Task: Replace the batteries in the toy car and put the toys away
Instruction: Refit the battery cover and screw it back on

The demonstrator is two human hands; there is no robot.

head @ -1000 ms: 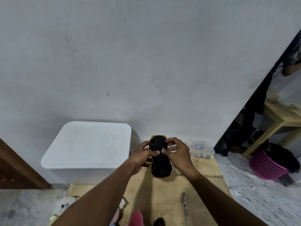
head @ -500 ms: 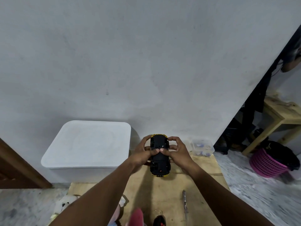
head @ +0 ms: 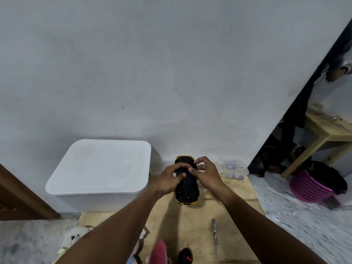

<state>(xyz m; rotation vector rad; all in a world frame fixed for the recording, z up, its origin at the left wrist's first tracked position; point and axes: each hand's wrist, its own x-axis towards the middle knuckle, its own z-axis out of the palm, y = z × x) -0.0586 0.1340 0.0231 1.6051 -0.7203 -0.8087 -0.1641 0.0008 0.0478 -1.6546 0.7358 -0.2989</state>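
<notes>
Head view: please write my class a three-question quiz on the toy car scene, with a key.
1. True or false: only one hand grips the toy car.
2. The screwdriver is: A) balanced on the car; B) flat on the wooden board, nearer the person than the car; C) poking into the car.
3. Fill in: the small clear box stands at the board's far ___ corner.

Key:
1. False: the left hand and the right hand both grip it, underside up.
2. B.
3. Right.
</notes>
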